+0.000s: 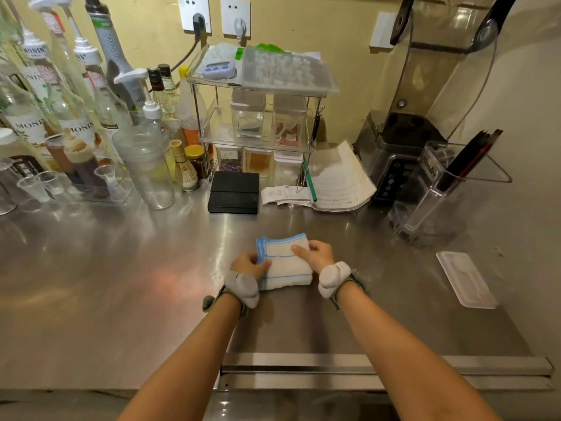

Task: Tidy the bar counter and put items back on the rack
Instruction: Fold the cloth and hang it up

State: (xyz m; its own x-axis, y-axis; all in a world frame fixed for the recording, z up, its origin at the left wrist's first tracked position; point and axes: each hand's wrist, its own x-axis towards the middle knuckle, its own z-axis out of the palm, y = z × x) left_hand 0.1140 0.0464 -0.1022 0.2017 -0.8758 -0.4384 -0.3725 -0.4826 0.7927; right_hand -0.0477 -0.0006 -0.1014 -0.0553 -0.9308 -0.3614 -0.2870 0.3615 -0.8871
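Folding looks nearly done: the white cloth [285, 264] lies as a neat square on the steel bench [121, 268], the left hand [247, 264] pinching its left edge and the right hand [317, 253] pressing its right edge. Beyond, the black box [234, 192], papers [337, 180] and white tray [466, 279] apparently await the rack [258, 117].

Syrup bottles [36, 95] cut off at left edge; receipts' [283, 194] print illegibly small.
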